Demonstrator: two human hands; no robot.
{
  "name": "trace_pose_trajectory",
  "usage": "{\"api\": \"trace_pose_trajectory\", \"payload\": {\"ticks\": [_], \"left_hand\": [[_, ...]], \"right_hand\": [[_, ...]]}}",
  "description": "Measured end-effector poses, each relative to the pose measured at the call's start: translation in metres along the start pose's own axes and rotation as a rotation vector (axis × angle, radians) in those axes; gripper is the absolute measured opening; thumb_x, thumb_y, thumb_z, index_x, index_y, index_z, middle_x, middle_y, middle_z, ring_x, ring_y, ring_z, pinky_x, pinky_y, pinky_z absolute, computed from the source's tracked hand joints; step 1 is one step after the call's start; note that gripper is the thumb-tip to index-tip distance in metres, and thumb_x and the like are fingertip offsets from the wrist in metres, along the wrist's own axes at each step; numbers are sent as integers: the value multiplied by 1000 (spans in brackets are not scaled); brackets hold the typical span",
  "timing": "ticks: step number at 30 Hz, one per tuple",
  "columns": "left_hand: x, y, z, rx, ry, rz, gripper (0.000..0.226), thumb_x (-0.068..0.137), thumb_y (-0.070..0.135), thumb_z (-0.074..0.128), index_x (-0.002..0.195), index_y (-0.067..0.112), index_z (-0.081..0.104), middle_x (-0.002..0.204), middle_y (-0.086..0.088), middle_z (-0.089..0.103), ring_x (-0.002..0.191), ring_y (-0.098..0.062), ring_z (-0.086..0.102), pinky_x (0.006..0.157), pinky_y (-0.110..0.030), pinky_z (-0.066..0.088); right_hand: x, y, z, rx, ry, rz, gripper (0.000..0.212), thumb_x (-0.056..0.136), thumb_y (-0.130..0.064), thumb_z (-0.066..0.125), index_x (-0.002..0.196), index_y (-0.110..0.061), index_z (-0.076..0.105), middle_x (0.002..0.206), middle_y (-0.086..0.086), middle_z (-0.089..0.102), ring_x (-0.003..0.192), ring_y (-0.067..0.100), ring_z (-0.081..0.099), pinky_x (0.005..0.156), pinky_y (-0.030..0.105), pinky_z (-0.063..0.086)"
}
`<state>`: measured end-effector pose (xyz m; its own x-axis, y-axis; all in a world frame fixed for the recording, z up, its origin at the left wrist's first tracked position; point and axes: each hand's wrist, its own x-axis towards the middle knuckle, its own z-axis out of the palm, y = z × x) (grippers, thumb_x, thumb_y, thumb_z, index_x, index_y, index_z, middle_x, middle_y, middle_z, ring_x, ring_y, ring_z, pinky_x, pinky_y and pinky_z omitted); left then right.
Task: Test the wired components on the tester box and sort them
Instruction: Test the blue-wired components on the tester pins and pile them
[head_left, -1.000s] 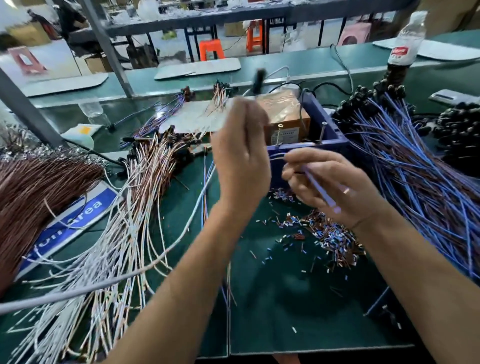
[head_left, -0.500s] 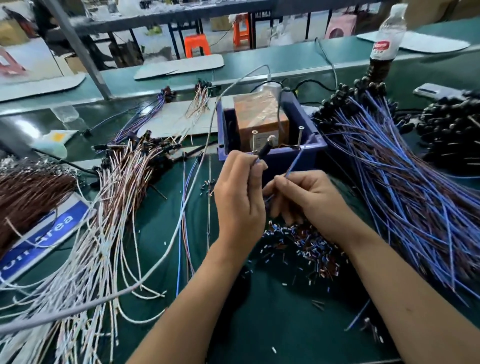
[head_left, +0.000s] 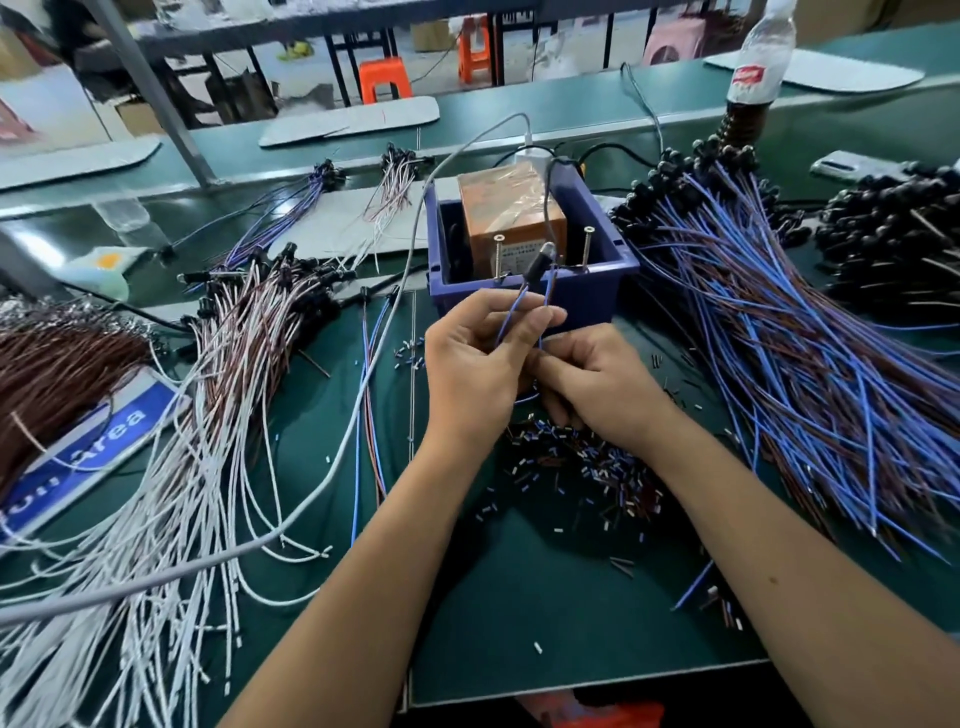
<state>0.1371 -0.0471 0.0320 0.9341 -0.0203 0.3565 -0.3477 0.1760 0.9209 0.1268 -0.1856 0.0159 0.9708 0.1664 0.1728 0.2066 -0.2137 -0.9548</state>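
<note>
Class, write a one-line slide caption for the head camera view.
Both hands, left and right, hold a blue-wired black-capped component before the blue plastic tester box.

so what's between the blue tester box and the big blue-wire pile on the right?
Head view: only bare green mat separates the blue plastic tester box from the blue-and-brown wire pile.

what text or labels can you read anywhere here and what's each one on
"Area": white letters on the blue sign lying at the left of the table; the word before it is hidden by wires, only a partial "on" shows.
Red label on the bottle: there is print, too blurred to read.
White label on the orange box inside the blue bin: small print, unreadable.
Nothing else legible.
</note>
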Motion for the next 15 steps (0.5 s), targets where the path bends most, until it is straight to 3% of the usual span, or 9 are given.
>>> {"api": "trace_pose_trajectory", "payload": {"ticks": [4, 7, 9, 12, 15], "left_hand": [[0, 5, -1, -110, -6, -118, 8, 93, 2, 73, 89, 9, 74, 82, -10, 77, 68, -21, 72, 61, -34, 61], [1, 6, -4, -180, -26, -182, 13, 92, 4, 74, 84, 13, 75, 74, -5, 73, 55, -11, 62, 50, -19, 50], [2, 6, -6, -146, -49, -196, 14, 91, 8, 75, 82, 18, 76, 74, -4, 72, 48, -13, 48, 43, -16, 36], [2, 4, -6, -112, -99, -228, 9, 89, 15, 75, 82, 20, 76, 75, -4, 71, 53, -22, 39, 46, -21, 28], [1, 0, -4, -90, -142, -259, 11, 88, 17, 73, 79, 22, 76, 71, -1, 68, 44, -12, 35, 42, -18, 25]], "right_hand": [[-4, -2, -6, 50, -65, -52, 37, 100, -35, 61, 72, -14, 71, 49, 4, 57, 42, 12, 46, 44, 20, 36], [-2, -2, -9, 155, 28, -107, 41, 101, -43, 56, 83, -10, 73, 55, 8, 61, 41, 16, 46, 42, 20, 35], [1, -2, -13, 217, 129, -144, 38, 103, -40, 55, 91, -9, 73, 61, 8, 61, 41, 17, 44, 41, 20, 33], [2, -3, -18, 334, 232, -165, 29, 101, -35, 60, 98, -11, 74, 67, 8, 61, 42, 16, 44, 40, 20, 34], [3, -5, -20, 374, 281, -180, 17, 98, -30, 67, 96, -16, 76, 68, 7, 62, 43, 16, 44, 40, 21, 33]]}}
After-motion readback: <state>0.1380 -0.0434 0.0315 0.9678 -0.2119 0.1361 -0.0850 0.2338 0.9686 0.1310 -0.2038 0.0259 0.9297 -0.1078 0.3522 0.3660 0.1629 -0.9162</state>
